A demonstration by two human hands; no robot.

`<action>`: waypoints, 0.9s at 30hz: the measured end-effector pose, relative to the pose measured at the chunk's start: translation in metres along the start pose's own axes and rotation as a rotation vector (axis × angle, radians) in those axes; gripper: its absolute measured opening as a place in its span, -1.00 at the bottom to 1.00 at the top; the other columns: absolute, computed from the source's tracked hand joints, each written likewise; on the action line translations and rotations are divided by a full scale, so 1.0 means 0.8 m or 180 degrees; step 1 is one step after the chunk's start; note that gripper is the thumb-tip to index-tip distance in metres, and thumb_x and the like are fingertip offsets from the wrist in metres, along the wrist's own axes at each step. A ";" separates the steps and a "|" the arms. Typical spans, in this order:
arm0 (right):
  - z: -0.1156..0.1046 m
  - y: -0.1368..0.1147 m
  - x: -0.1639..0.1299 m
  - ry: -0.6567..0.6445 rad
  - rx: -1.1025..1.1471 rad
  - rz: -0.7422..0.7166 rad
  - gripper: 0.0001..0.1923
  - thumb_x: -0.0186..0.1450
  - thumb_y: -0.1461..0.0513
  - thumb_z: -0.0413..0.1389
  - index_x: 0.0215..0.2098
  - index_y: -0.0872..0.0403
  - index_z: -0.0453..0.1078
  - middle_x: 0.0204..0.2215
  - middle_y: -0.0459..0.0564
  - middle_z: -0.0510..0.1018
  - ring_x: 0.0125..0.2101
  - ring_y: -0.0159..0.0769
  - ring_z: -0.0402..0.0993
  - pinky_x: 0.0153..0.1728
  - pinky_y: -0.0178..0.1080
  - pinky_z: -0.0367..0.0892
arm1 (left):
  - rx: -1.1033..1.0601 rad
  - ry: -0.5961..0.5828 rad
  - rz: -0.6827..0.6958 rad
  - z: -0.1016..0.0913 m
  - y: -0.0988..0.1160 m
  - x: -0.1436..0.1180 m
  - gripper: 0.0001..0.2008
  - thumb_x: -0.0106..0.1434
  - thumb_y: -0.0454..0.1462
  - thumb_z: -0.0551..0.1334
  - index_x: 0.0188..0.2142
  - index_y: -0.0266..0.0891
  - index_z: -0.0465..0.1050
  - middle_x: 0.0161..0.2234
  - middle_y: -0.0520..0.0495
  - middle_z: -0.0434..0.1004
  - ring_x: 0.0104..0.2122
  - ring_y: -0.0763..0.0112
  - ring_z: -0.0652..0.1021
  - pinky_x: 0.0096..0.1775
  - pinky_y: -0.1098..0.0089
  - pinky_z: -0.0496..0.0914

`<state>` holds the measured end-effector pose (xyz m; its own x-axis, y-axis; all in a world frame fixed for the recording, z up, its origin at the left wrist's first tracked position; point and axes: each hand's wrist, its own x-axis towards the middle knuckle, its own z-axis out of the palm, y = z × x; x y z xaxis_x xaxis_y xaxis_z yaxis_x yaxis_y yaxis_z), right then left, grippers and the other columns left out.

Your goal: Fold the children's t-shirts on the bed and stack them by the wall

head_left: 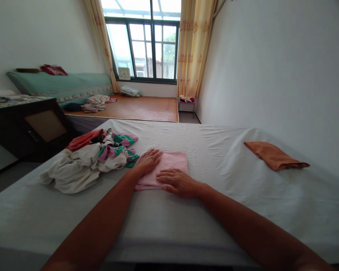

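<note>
A folded pink cloth [172, 162] lies flat on the white-sheeted bed [214, 150] in front of me. My left hand [149, 160] rests palm down on the cloth's left edge, fingers spread. My right hand [178, 182] lies flat on the cloth's near edge, fingers pointing left. Neither hand grips anything. A heap of unfolded clothes [87, 160], white, red, green and pink, sits just left of my left hand. A folded orange cloth [274, 155] lies apart at the right side of the bed.
A white wall runs along the bed's right side. A dark cabinet [28, 126] stands to the left. Beyond is a second bed with a bamboo mat [141, 107], a green headboard, loose clothes, a small stool [186, 101], a window and yellow curtains.
</note>
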<state>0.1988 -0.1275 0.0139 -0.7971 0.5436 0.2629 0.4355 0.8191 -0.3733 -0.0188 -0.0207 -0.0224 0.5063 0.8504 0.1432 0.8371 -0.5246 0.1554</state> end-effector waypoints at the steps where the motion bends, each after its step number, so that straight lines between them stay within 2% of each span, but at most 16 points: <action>1: -0.001 0.008 0.001 0.0236 0.0024 0.0058 -0.55 0.43 0.08 -0.14 0.18 0.04 0.31 0.15 0.01 0.40 0.20 -0.27 0.20 0.24 -0.13 0.03 | -0.0010 0.0001 -0.0019 -0.001 0.001 0.000 -0.48 0.40 -0.07 -0.20 0.27 -0.09 0.16 0.30 0.01 0.14 0.31 0.30 0.07 0.28 0.17 -0.04; 3: 0.000 0.033 0.000 0.0803 -0.0061 0.0418 -0.59 0.40 0.16 -0.11 0.13 0.07 0.35 0.10 0.04 0.45 0.17 -0.24 0.23 0.22 -0.12 0.08 | -0.0027 -0.0019 -0.0058 -0.003 0.003 -0.001 -0.47 0.40 -0.06 -0.19 0.27 -0.09 0.16 0.30 0.00 0.13 0.31 0.28 0.07 0.28 0.16 -0.03; 5: 0.004 0.063 -0.004 0.1271 -0.0238 0.0969 -0.55 0.34 0.19 -0.04 0.16 0.15 0.31 0.12 0.15 0.41 0.18 -0.15 0.22 0.22 -0.03 0.09 | -0.0032 -0.0059 -0.0089 -0.005 0.006 -0.001 -0.46 0.40 -0.05 -0.19 0.28 -0.09 0.15 0.31 -0.01 0.11 0.31 0.25 0.07 0.27 0.15 -0.02; 8: 0.014 0.100 -0.013 0.1482 -0.0307 0.1640 -0.44 0.27 0.19 0.04 0.19 0.26 0.24 0.17 0.32 0.31 0.22 0.00 0.15 0.22 0.10 0.03 | -0.0025 -0.0130 -0.0126 -0.008 0.008 -0.001 -0.46 0.39 -0.04 -0.19 0.28 -0.09 0.14 0.32 -0.01 0.09 0.32 0.24 0.06 0.27 0.14 -0.02; 10: 0.019 0.111 -0.016 0.1502 -0.0149 0.1770 -0.40 0.23 0.17 0.07 0.21 0.24 0.22 0.20 0.32 0.28 0.24 0.02 0.11 0.23 0.12 0.00 | -0.0028 -0.0148 -0.0129 -0.010 0.009 -0.002 -0.45 0.39 -0.05 -0.20 0.28 -0.10 0.13 0.32 -0.02 0.09 0.32 0.24 0.05 0.27 0.14 -0.02; 14: 0.017 0.104 -0.012 0.1767 0.0571 0.1758 -0.30 0.15 0.22 0.13 0.25 0.12 0.15 0.25 0.20 0.21 0.26 -0.09 0.08 0.25 0.01 0.04 | -0.0046 -0.0150 -0.0117 -0.010 0.010 -0.002 -0.45 0.39 -0.04 -0.19 0.28 -0.09 0.14 0.32 -0.03 0.08 0.32 0.23 0.05 0.26 0.13 -0.02; 17: 0.007 0.091 -0.007 0.2026 0.1574 0.2120 -0.22 0.11 0.20 0.18 0.28 0.07 0.09 0.27 0.17 0.17 0.16 -0.11 0.25 0.14 -0.05 0.22 | -0.0025 -0.0191 -0.0135 -0.011 0.010 -0.002 -0.46 0.39 -0.04 -0.19 0.28 -0.08 0.13 0.32 -0.02 0.08 0.32 0.25 0.05 0.27 0.14 -0.02; 21: -0.009 0.074 -0.006 0.2266 0.2887 0.2677 -0.14 0.06 0.15 0.27 0.26 0.14 0.08 0.25 0.30 0.17 0.04 -0.12 0.38 -0.05 -0.15 0.39 | -0.0017 -0.0230 -0.0143 -0.012 0.011 -0.002 -0.45 0.39 -0.04 -0.18 0.28 -0.10 0.13 0.32 -0.03 0.09 0.32 0.25 0.04 0.27 0.16 -0.04; 23: -0.016 0.066 -0.008 0.2136 0.3325 0.2800 -0.22 0.04 0.13 0.31 0.18 0.13 0.19 0.16 0.28 0.32 -0.04 -0.15 0.44 -0.17 -0.21 0.44 | -0.0023 -0.0218 -0.0135 -0.013 0.012 -0.002 -0.46 0.38 -0.04 -0.17 0.28 -0.08 0.13 0.32 -0.02 0.10 0.32 0.24 0.05 0.27 0.15 -0.04; 25: -0.022 0.059 -0.009 0.1656 0.3629 0.2780 -0.40 0.07 0.06 0.30 0.01 0.13 0.34 -0.03 0.19 0.50 -0.20 -0.21 0.50 -0.32 -0.26 0.45 | -0.0016 -0.0207 -0.0130 -0.013 0.012 -0.002 -0.46 0.38 -0.05 -0.17 0.28 -0.08 0.13 0.31 -0.01 0.10 0.32 0.23 0.05 0.27 0.13 -0.03; 27: -0.025 0.054 -0.010 0.1129 0.3740 0.2763 -0.54 0.11 -0.02 0.26 -0.19 0.15 0.43 -0.25 0.11 0.57 -0.35 -0.28 0.50 -0.43 -0.32 0.42 | -0.0016 -0.0199 -0.0119 -0.012 0.011 -0.002 -0.46 0.38 -0.05 -0.16 0.28 -0.09 0.14 0.31 -0.02 0.10 0.31 0.22 0.06 0.26 0.12 -0.02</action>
<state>0.2326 -0.0931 0.0136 -0.2596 0.9252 -0.2767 -0.0051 -0.2878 -0.9577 -0.0143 -0.0272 -0.0120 0.4869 0.8702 0.0759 0.8546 -0.4925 0.1643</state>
